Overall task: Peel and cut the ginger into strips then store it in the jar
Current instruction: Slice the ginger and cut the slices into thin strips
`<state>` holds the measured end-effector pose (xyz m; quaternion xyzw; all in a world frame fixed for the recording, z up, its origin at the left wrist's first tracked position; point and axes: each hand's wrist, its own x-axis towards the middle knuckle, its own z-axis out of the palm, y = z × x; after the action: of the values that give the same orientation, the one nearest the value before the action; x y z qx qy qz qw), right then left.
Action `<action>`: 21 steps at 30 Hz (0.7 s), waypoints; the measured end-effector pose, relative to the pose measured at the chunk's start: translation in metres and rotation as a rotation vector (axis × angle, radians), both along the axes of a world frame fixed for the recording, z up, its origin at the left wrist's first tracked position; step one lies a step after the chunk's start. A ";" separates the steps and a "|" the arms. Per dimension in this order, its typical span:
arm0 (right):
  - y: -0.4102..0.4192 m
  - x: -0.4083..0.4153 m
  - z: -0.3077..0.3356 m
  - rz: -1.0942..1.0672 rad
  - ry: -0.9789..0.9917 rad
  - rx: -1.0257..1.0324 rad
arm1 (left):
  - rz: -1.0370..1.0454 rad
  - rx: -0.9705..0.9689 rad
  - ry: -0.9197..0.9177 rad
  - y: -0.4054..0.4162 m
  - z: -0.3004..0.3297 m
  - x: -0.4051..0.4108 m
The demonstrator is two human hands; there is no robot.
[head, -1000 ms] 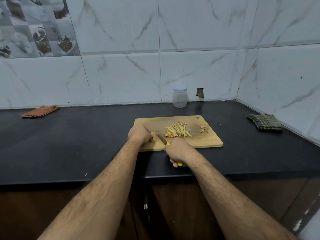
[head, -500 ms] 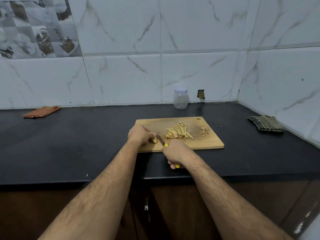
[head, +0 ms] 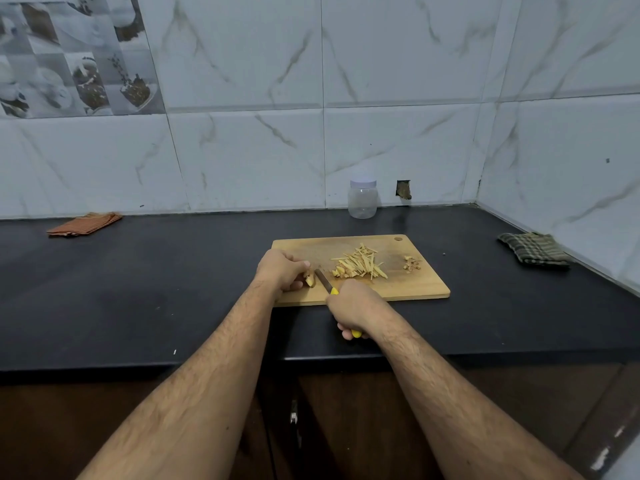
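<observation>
Head view shows my left grip (head: 281,270) pinching the ginger piece (head: 310,279) onto the cutting board (head: 415,285) so it cannot roll. My right grip (head: 353,304) clamps the yellow-handled knife (head: 323,280), blade just beside it. Cut strips (head: 360,265) lie beyond my right grip; the jar (head: 362,199), lid on, waits further away on the bench (head: 138,289).

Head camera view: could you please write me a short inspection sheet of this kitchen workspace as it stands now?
Surface: black countertop, wooden cutting board lying flat on it.
Job's things: ginger piece and ginger strips on the board; peel scraps at its right; lidded jar by the wall, looks empty.
Clutter: orange cloth far left, green checked cloth right.
Grippers: left hand holds the ginger piece; right hand grips the yellow-handled knife.
Cables: nothing seen.
Surroundings: marble-look wall tiles, small hole beside the jar.
</observation>
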<state>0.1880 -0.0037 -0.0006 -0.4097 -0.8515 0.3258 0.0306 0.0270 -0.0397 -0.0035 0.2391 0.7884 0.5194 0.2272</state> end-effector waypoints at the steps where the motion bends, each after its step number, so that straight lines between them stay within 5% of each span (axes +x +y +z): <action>1: 0.000 0.000 0.000 -0.001 -0.003 -0.001 | 0.002 0.007 0.001 0.000 0.000 0.000; 10: 0.004 0.004 0.002 -0.026 0.004 0.007 | 0.009 -0.032 0.221 0.000 -0.003 -0.003; 21: 0.012 0.010 0.005 -0.016 0.002 0.022 | -0.289 -0.067 0.515 0.003 0.007 0.005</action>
<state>0.1982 0.0082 0.0041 -0.4156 -0.8519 0.3164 0.0386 0.0325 -0.0371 0.0031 0.4651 0.7946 0.3776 0.0989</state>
